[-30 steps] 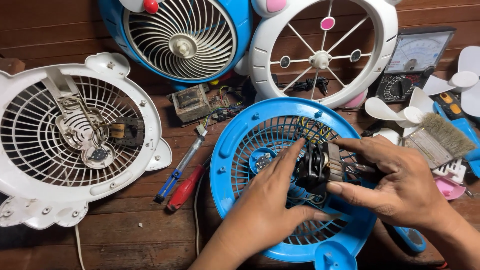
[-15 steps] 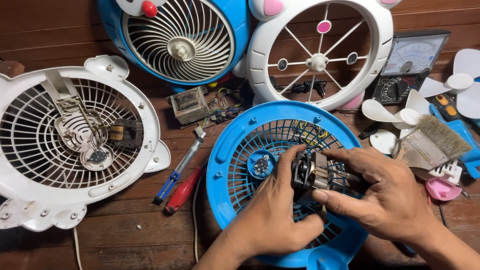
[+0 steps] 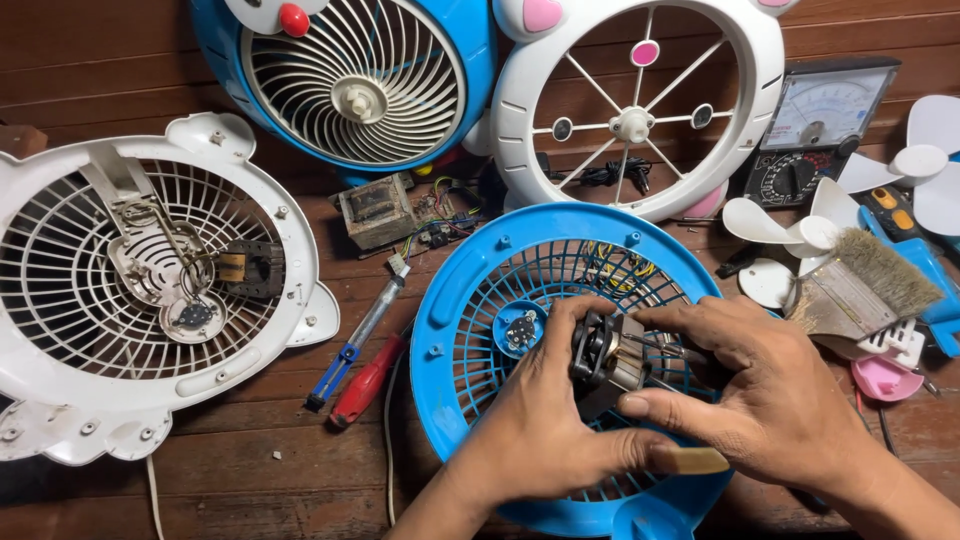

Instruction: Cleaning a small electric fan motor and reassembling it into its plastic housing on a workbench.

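Observation:
A round blue fan grille (image 3: 455, 330) lies on the wooden floor in front of me. Over its middle, both of my hands grip a small fan motor (image 3: 605, 362), dark with a metal core. My left hand (image 3: 545, 435) clasps the motor's left end from below. My right hand (image 3: 770, 400) holds its right side, thumb pressed under it. Thin wires run from the motor to the grille's far rim. A small blue hub (image 3: 521, 328) with contacts sits in the grille just left of my fingers.
A white fan grille (image 3: 90, 400) with a switch part lies at left. A blue fan front (image 3: 355, 80) and a white wheel-like guard (image 3: 640, 105) stand behind. Two screwdrivers (image 3: 365, 360), a transformer (image 3: 376, 212), a multimeter (image 3: 815, 125), white fan blades (image 3: 810, 235) and a paintbrush (image 3: 865, 280) lie around.
Both hands have drawn the motor slightly toward me and turned it over the blue grille. My grip has stayed on it throughout.

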